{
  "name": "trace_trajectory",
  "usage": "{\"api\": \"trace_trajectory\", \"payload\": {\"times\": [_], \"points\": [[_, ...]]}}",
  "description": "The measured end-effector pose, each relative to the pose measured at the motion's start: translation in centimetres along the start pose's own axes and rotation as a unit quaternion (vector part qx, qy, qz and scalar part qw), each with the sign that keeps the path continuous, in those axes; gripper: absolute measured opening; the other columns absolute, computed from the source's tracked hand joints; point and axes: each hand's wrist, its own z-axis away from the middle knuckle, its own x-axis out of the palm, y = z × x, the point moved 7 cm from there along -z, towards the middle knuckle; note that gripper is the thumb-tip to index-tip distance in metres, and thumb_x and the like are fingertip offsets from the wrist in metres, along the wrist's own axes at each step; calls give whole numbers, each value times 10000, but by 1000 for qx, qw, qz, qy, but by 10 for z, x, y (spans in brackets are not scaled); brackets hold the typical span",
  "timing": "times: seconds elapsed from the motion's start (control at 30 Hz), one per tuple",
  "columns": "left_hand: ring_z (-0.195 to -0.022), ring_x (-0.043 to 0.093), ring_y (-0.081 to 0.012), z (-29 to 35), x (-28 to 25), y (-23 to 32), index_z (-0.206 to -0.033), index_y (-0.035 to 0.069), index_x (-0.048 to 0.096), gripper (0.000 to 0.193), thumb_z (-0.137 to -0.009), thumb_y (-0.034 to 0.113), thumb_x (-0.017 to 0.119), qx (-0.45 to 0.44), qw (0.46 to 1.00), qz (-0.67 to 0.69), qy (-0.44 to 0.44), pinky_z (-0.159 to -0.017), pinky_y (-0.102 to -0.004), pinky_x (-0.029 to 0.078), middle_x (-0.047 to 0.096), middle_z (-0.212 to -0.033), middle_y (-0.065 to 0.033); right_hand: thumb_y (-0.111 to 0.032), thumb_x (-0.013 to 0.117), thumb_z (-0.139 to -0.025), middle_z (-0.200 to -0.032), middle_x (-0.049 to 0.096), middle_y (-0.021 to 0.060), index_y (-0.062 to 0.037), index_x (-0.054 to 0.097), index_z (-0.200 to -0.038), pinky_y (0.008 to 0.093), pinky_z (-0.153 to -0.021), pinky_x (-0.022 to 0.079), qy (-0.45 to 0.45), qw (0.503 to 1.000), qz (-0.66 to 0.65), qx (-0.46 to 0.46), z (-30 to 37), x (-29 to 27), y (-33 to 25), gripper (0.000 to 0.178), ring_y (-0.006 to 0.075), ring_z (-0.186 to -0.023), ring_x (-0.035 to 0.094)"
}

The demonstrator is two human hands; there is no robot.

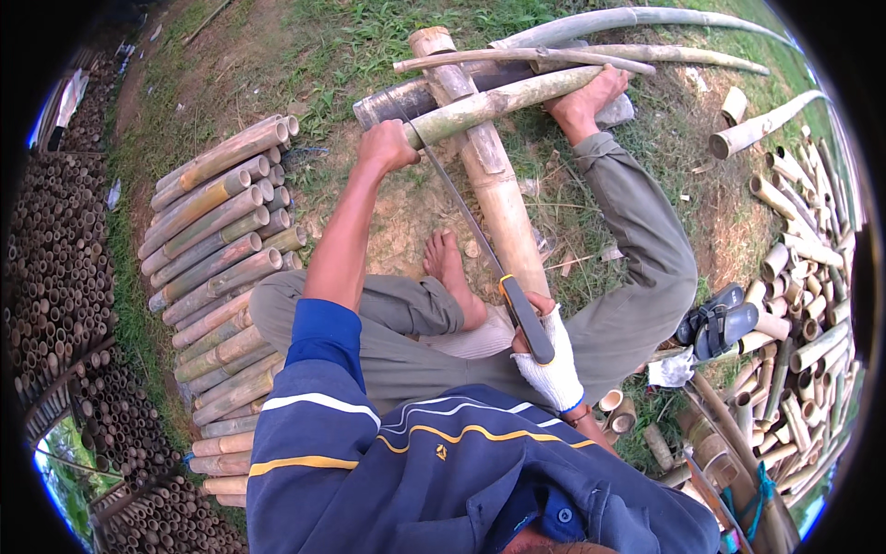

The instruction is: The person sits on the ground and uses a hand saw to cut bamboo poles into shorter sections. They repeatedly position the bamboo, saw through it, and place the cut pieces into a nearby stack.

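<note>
My left hand is closed around the left end of a greenish bamboo pole. In a white knitted glove, my right hand grips the black and yellow handle of a handsaw. Its long, thin blade slants up and left to the pole, meeting it just right of my left hand. The pole lies across a thick bamboo post. Farther right, my bare foot presses on the pole. My other bare foot is on the ground.
Stacked bamboo lengths lie at the left, beside a larger mass of cut pieces. More long bamboo poles stretch off at the top right. Loose short pieces and a pair of dark sandals are at the right.
</note>
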Motion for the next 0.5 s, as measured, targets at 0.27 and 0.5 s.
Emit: {"api": "trace_trajectory", "payload": {"times": [0.27,0.5], "points": [[-1135,766,-407,-4,-14,11,-1167,54,793,522,-717,300,891,1,998,24,62,-999,-476,608,795,-1190,-231,-27,735,-894,-1122,645,69,-53,534,-1455,307,-880,534,38,972,-140,-185,-225,83,-39,597,148,-966,631],[-1104,775,-391,-2,-17,-2,-1143,61,786,505,-716,310,890,2,999,15,51,-971,-488,614,803,-1144,-218,-19,722,-849,-1369,640,174,-18,548,-1447,384,-1164,462,11,996,-28,-90,-39,18,-6,623,298,-1337,625]]}}
